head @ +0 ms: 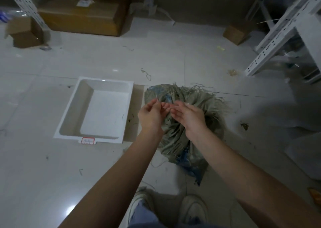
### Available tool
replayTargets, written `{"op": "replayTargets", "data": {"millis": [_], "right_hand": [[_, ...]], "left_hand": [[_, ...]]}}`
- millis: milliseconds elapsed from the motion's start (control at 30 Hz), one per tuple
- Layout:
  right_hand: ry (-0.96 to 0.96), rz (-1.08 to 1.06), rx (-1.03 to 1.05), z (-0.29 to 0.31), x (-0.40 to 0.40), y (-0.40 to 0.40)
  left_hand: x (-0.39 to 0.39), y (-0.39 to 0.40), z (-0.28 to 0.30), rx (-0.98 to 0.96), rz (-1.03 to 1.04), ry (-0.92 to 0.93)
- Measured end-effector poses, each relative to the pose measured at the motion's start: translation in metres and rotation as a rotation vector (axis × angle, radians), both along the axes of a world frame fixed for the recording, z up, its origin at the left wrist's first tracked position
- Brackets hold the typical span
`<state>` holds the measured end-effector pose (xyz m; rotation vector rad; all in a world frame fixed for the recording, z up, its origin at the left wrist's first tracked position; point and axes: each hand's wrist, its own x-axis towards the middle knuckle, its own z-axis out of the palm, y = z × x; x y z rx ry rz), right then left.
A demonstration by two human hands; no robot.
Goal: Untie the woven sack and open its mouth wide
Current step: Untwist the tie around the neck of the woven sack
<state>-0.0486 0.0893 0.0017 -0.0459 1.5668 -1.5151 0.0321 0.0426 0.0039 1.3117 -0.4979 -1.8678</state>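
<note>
A grey-green woven sack (178, 137) stands on the tiled floor in front of me, its top bunched and frayed into loose strands. Blue fabric shows at its top and lower side. A thin pale tie string (169, 107) runs between my two hands just above the bunched mouth. My left hand (150, 116) pinches one end, which sticks up past the fingers. My right hand (188, 115) pinches the other end. Both hands hover over the sack's neck, and my forearms hide part of its body.
A white shallow plastic tray (74, 116) with a red-edged label lies on the floor left of the sack. Cardboard boxes (81, 14) sit at the back. White perforated metal shelving (284, 36) stands at right. My shoes (192, 208) are below the sack. String scraps litter the tiles.
</note>
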Motion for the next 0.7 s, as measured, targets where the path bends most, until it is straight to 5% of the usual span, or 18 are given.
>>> {"op": "replayTargets", "data": {"millis": [167,333,533,700], "right_hand": [[0.328,0.198,0.121,-0.007,0.016,-0.056],[0.379,0.246,0.137,-0.017,0.048,-0.127],[0.464,0.260,0.159,-0.086,0.109,-0.176],[0.492,0.601,0.249,-0.141,0.159,-0.165]], "left_hand": [[0.032,-0.040,-0.005,-0.134,-0.064,-0.082],[0.061,-0.113,-0.021,-0.086,-0.012,-0.141],[0.105,-0.150,-0.091,-0.257,-0.054,-0.539],[0.156,-0.152,-0.173,-0.107,-0.265,-0.856]]}}
